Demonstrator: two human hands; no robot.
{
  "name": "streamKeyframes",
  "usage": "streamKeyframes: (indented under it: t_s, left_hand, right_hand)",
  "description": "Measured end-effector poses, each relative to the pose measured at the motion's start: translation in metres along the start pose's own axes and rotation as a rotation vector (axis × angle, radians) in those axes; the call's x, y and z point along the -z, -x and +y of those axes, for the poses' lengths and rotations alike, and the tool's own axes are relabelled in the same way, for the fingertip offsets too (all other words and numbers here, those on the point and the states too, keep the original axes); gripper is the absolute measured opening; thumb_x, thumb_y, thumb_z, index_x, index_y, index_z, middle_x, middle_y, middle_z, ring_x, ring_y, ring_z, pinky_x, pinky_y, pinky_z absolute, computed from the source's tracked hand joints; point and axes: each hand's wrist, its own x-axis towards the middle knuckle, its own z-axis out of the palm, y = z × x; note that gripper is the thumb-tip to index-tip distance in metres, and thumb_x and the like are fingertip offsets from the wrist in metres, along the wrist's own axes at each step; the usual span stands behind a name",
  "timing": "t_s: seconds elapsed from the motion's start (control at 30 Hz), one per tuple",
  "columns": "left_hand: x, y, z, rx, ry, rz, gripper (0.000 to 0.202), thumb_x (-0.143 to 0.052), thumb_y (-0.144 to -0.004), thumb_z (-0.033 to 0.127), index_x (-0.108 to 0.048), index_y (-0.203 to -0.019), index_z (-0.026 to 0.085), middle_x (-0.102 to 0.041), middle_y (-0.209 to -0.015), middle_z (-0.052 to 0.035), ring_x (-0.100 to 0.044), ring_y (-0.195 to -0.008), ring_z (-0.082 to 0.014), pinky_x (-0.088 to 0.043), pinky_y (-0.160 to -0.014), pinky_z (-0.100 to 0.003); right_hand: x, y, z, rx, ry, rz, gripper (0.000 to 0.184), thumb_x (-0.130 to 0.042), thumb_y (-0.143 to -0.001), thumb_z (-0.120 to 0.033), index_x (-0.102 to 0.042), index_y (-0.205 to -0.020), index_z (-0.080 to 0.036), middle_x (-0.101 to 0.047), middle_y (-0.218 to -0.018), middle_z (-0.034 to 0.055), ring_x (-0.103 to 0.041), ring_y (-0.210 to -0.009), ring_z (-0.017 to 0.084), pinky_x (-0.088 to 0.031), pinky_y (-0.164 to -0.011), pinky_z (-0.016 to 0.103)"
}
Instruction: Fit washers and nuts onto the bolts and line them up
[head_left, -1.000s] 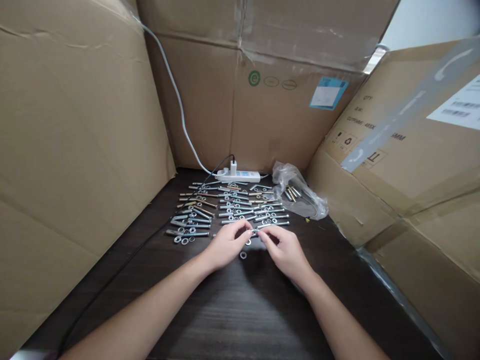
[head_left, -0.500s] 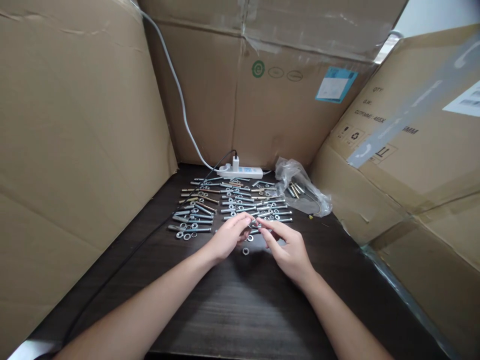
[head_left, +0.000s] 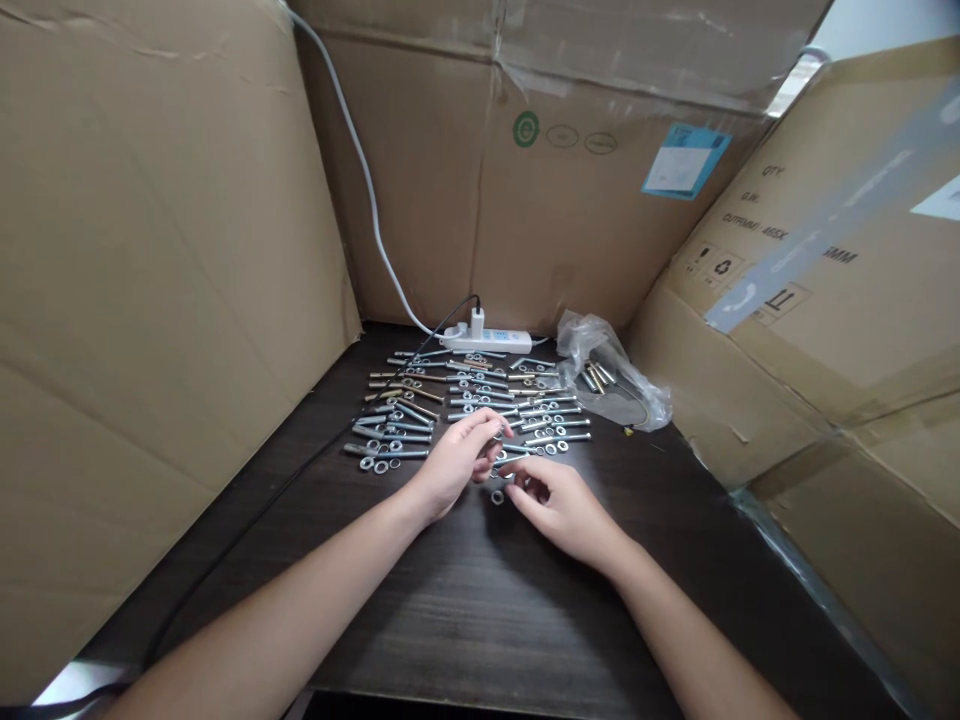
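Hands: left pinching small metal piece, right parted, just beside metal ring

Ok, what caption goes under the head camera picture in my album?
Left hand pinching a bit of metal, right hand by a ring, bolts beyond.

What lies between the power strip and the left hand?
Rows of metal bolts and rings lie between the power strip and the left hand, in the head view.
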Motion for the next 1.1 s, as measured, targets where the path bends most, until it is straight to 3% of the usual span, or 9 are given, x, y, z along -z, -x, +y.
streamKeyframes:
  t_s: [0.17, 0.37, 0.47, 0.7, 1.1]
  left_hand:
    - [0.001, 0.0, 0.0, 0.015, 0.028, -0.007, 0.015, -0.049, -0.083, 0.032, -0.052, -0.083, 0.017, -0.038, -0.057, 0.0062, -0.025, -0.044, -0.0036, -0.016, -0.043, -0.016]
    - [0.001, -0.001, -0.001, 0.054, 0.023, 0.017, 0.014, -0.05, -0.08, 0.03, -0.05, -0.084, 0.016, -0.041, -0.058, 0.0055, -0.025, -0.044, -0.0038, -0.016, -0.043, -0.016]
    - [0.002, -0.002, -0.002, 0.05, -0.026, 0.008, 0.016, -0.049, -0.08, 0.031, -0.051, -0.082, 0.015, -0.039, -0.057, 0.0057, -0.025, -0.044, -0.0043, -0.018, -0.044, -0.017]
    - [-0.001, -0.002, -0.005, 0.033, -0.201, -0.013, 0.017, -0.048, -0.08, 0.031, -0.053, -0.078, 0.015, -0.037, -0.054, 0.0057, -0.024, -0.045, -0.0057, -0.018, -0.044, -0.019]
    - [-0.006, 0.001, -0.006, 0.035, -0.302, -0.053, 0.015, -0.047, -0.081, 0.03, -0.051, -0.077, 0.016, -0.038, -0.057, 0.0053, -0.031, -0.052, -0.0082, -0.024, -0.047, -0.019]
  right_hand:
    - [-0.006, 0.001, 0.004, -0.021, 0.116, -0.074, 0.021, -0.061, -0.079, -0.019, -0.065, -0.1, -0.021, -0.062, -0.079, 0.0008, -0.052, -0.066, 0.013, -0.04, -0.06, 0.023]
    - [-0.009, 0.001, 0.004, 0.006, 0.203, -0.06, 0.009, -0.059, -0.078, -0.019, -0.065, -0.086, -0.02, -0.062, -0.081, 0.0013, -0.054, -0.069, 0.013, -0.04, -0.06, 0.023]
    - [-0.005, 0.002, 0.002, 0.041, 0.185, 0.017, 0.008, -0.06, -0.076, -0.018, -0.062, -0.083, -0.02, -0.061, -0.077, 0.0, -0.052, -0.063, 0.012, -0.04, -0.058, 0.024]
    - [0.011, 0.004, -0.01, 0.094, -0.043, 0.363, 0.017, -0.059, -0.076, -0.017, -0.06, -0.093, -0.019, -0.061, -0.077, 0.0004, -0.053, -0.059, 0.011, -0.043, -0.053, 0.023]
    - [0.009, 0.001, -0.006, 0.046, -0.141, 0.428, 0.018, -0.059, -0.076, -0.017, -0.06, -0.094, -0.019, -0.061, -0.077, 0.0003, -0.05, -0.054, 0.01, -0.042, -0.047, 0.022]
